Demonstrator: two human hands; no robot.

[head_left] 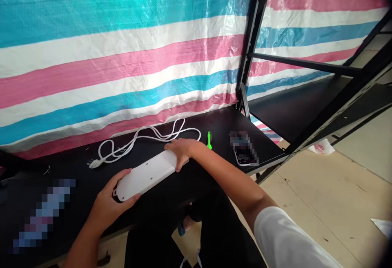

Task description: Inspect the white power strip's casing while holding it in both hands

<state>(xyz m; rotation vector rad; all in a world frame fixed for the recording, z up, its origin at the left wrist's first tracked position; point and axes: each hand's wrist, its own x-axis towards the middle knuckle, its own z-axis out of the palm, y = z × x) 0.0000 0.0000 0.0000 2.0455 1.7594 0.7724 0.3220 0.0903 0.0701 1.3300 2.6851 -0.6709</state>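
A long white power strip (146,174) lies back side up on the black table (76,178), with small screw holes showing. My left hand (108,203) grips its near end, fingers wrapped round the edge. At the far end my right hand (180,150) is closed on the strip. The strip's white cable (143,137) runs in loops behind it to a plug (94,163) at the left. A small green-handled screwdriver (209,139) lies just right of my right hand, apart from it.
A striped pink, blue and white tarp (122,55) hangs behind the table. A phone (244,149) lies near the table's right edge. A black metal frame (254,43) and another black surface (294,108) stand to the right. A blurred object (43,215) lies at the near left.
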